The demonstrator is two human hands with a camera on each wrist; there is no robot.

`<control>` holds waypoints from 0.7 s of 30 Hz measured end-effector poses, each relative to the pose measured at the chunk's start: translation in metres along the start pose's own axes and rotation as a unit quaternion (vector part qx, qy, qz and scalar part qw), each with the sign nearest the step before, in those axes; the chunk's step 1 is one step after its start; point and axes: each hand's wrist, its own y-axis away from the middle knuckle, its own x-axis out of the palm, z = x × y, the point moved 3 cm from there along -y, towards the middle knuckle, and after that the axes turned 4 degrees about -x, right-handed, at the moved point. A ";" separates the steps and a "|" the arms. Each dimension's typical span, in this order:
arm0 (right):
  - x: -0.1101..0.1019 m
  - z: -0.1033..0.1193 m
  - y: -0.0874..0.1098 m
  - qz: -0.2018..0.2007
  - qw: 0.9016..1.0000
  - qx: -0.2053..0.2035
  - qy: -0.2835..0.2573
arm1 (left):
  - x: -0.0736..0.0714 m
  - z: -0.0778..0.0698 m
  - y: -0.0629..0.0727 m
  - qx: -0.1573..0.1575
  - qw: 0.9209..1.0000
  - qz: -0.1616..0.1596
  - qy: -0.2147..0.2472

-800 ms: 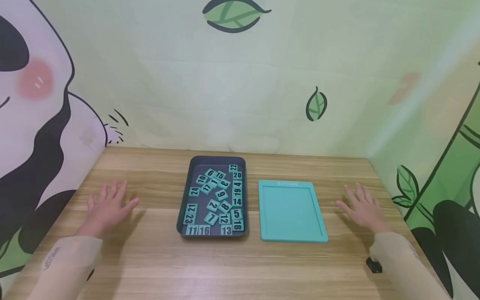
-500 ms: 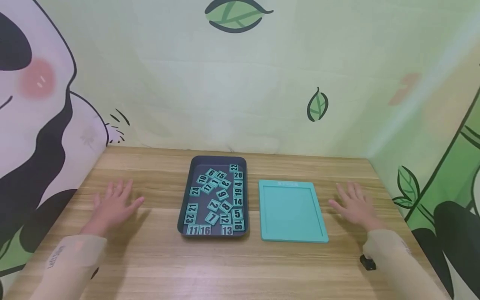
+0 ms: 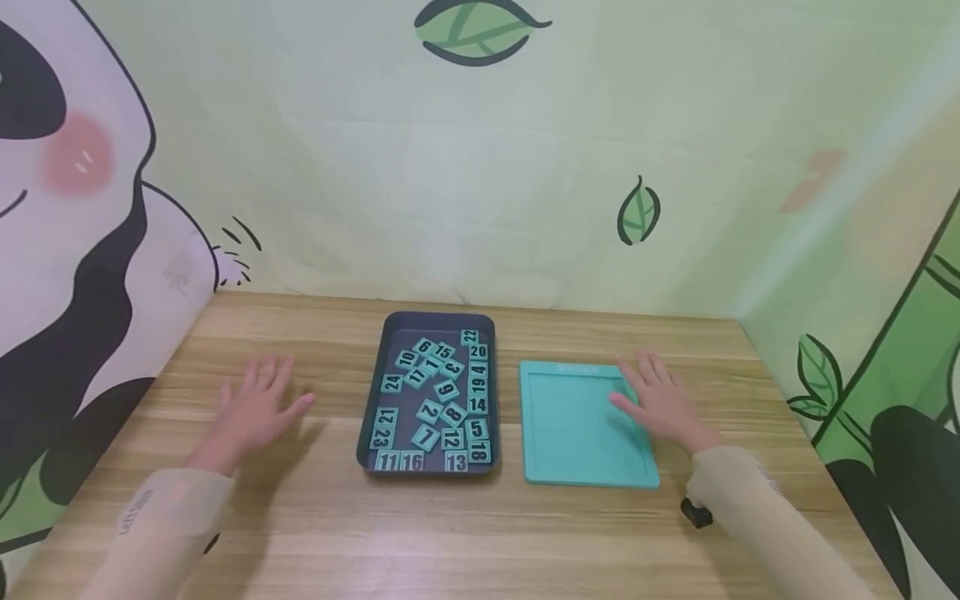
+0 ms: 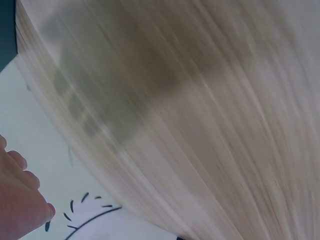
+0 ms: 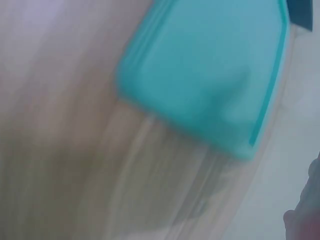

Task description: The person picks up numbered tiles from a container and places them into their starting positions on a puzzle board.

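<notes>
In the head view my left hand (image 3: pixel 257 410) is held out over the table, left of the dark tray, with its fingers spread and nothing in them. My right hand (image 3: pixel 662 402), fingers also extended, overlaps the right edge of a turquoise square frame board (image 3: pixel 585 425); its shadow falls on the board. The dark tray (image 3: pixel 408 325) between the hands carries several turquoise number tiles (image 3: pixel 447 390) with black digits, some lying askew, others lined along the sides. In the right wrist view the board (image 5: pixel 200 75) appears blurred, with part of the right hand (image 5: pixel 305 210) at the edge.
A wood-grain table (image 3: pixel 420 533) bears the tray and board side by side. Behind it stands a pale green backdrop (image 3: pixel 337 183) with painted leaves and a panda. A small black device (image 3: pixel 697 512) sits at the right wrist, under the sleeve (image 3: pixel 750 500).
Both hands have moved inward: the left toward the tray, the right from the bare table to over the board's right edge. Tray, tiles and board stay in place.
</notes>
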 end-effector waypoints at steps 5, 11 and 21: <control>0.001 0.025 -0.016 -0.016 0.999 -0.036 -0.002 | 0.006 -0.012 -0.002 0.008 1.000 -0.005 0.000; 0.003 0.054 -0.036 -0.026 0.997 -0.072 -0.008 | 0.016 -0.025 -0.006 0.017 1.000 -0.018 -0.003; 0.003 0.097 -0.065 -0.046 0.992 -0.112 -0.031 | 0.030 -0.046 -0.012 0.045 0.998 -0.030 0.035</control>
